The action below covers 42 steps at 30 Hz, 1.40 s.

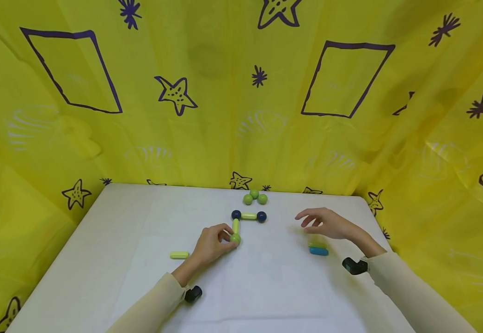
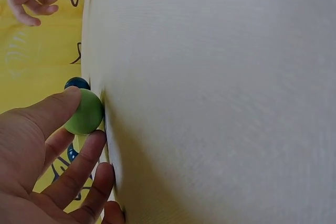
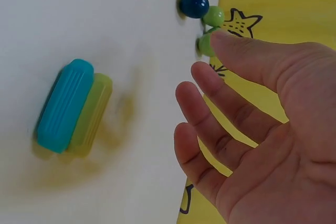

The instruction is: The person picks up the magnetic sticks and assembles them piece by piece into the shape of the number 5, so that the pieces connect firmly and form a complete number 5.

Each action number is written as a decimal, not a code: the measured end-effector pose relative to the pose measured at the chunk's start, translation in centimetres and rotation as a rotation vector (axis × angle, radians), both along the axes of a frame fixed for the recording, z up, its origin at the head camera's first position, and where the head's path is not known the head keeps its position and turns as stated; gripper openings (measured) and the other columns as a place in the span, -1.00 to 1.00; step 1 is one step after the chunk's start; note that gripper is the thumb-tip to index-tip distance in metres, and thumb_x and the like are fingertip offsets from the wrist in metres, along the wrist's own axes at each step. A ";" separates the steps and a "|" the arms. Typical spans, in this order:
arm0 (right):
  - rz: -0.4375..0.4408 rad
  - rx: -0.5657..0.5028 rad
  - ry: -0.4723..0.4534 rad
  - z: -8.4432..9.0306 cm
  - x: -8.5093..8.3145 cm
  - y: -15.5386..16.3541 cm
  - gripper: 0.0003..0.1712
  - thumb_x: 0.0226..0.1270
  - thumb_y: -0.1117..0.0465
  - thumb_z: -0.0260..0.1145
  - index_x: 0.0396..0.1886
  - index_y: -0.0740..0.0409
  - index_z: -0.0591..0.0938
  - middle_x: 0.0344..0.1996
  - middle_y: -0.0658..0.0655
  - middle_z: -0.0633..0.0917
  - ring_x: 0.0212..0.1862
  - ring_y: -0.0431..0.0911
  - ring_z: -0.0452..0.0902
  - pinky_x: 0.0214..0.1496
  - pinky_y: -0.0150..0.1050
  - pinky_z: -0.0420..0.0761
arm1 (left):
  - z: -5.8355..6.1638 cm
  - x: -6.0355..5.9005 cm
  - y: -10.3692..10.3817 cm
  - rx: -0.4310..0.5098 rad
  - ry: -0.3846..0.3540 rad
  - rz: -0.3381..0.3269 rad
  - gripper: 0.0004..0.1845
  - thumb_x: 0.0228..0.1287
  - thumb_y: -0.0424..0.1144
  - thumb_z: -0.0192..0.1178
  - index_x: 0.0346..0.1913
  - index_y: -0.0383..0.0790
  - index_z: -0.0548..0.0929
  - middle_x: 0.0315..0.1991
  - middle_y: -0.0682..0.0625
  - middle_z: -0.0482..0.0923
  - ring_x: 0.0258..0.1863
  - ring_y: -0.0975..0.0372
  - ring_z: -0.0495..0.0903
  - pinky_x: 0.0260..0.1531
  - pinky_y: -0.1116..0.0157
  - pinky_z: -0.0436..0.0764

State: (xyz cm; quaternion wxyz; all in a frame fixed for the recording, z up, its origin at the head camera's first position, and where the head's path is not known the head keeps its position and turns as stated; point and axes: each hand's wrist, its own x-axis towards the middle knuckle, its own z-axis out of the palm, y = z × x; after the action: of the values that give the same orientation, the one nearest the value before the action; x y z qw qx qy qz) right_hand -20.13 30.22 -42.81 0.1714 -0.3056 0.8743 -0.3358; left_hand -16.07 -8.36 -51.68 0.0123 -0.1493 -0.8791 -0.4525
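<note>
Two fingers and the thumb of the left hand (image 1: pixel 210 244) pinch a green ball (image 1: pixel 235 238) at the near end of a pale green rod (image 1: pixel 235 225), seemingly steadying that joint. The ball is smooth, round and matte. From it the rod runs up to a dark blue ball (image 1: pixel 236 214), then a second rod (image 1: pixel 249 216) crosses to another dark blue ball (image 1: pixel 261 216), an L lying flat mid-table. The right hand (image 1: pixel 326 224) hovers with fingers loosely spread, holding nothing, above a blue rod (image 1: pixel 318 250) lying against a green one. Three green balls (image 1: pixel 255 198) cluster near the white table (image 1: pixel 100 249)'s far edge; a spare rod (image 1: pixel 179 255) lies left
</note>
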 end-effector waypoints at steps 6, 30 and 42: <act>0.026 0.022 -0.008 -0.4 0.0 0.8 -0.58 0.42 0.37 0.36 0.23 0.30 0.59 -0.02 0.32 0.73 0.01 0.14 0.67 0.08 -0.01 0.65 | 0.0 0.0 -0.1 0.001 -0.003 0.002 -0.76 0.13 -0.19 0.56 -0.19 -0.10 0.72 -0.42 0.11 0.72 -0.45 0.28 0.42 -0.39 0.33 0.39; 0.072 0.116 -0.253 -2.8 -1.0 3.3 -0.72 0.33 0.45 0.36 0.00 0.19 0.72 -0.29 0.15 0.63 -0.24 -0.05 0.50 -0.18 -0.29 0.55 | 0.1 -0.9 0.4 0.002 -0.020 0.011 -0.75 0.15 -0.20 0.55 -0.18 -0.12 0.71 -0.40 0.08 0.71 -0.47 0.26 0.42 -0.42 0.31 0.41; 0.061 0.115 -0.263 -2.9 -0.7 2.9 -0.72 0.34 0.44 0.35 0.01 0.21 0.74 -0.30 0.08 0.61 -0.23 -0.05 0.46 -0.22 -0.31 0.51 | 0.1 -0.9 0.3 0.001 -0.031 0.009 -0.75 0.14 -0.20 0.55 -0.18 -0.12 0.71 -0.40 0.09 0.71 -0.45 0.25 0.43 -0.42 0.31 0.41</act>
State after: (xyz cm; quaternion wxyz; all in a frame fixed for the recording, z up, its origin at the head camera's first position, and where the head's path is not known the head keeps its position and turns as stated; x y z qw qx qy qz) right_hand -20.85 33.16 -45.74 0.3118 -0.2753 0.8525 -0.3166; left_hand -17.01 -8.03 -51.63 0.0006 -0.1382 -0.8796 -0.4552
